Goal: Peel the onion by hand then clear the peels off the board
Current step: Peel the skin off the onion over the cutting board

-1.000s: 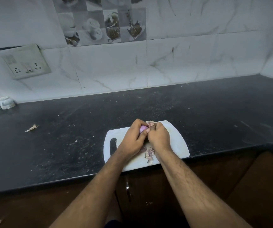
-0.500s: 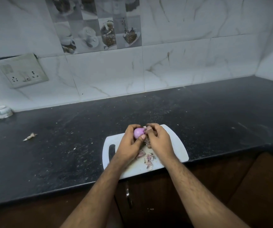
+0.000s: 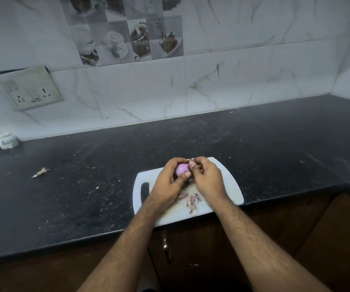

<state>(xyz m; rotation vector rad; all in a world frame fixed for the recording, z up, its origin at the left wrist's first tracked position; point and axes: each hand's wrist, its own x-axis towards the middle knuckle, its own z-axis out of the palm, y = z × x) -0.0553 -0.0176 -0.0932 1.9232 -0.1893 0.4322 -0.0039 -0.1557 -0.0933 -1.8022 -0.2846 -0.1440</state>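
Since a second ago, when fingers hid nearly all of it, the onion now shows a broad smooth purple face, so most dry skin looks gone on the visible side. Left hand grip: curled round the onion from 7 o'clock, thumb tip pressed at its lower right. Right hand grip: narrow pinch on a scrap of skin at the onion's 1 o'clock, fingertips touching the bulb. Both hands sit slightly further toward 12 o'clock on the board than a second ago; some of that is head tilt, as the wall tiles slid too.

Onion location: held above the far half of the white cutting board, not resting on it as far as I can tell. Board lies at the near edge of the dark worktop, handle slot at 9 o'clock.

Loose peels lie on the board at 6 o'clock of the hands, about as before. One stray peel on the worktop, well apart at 9 o'clock. Socket plate on the wall, two small white cups far left.

Judgement: peeling is near its end, last skin at the tip being pulled. Hidden side of the onion can't be checked. Clearing peels off the board not yet started.
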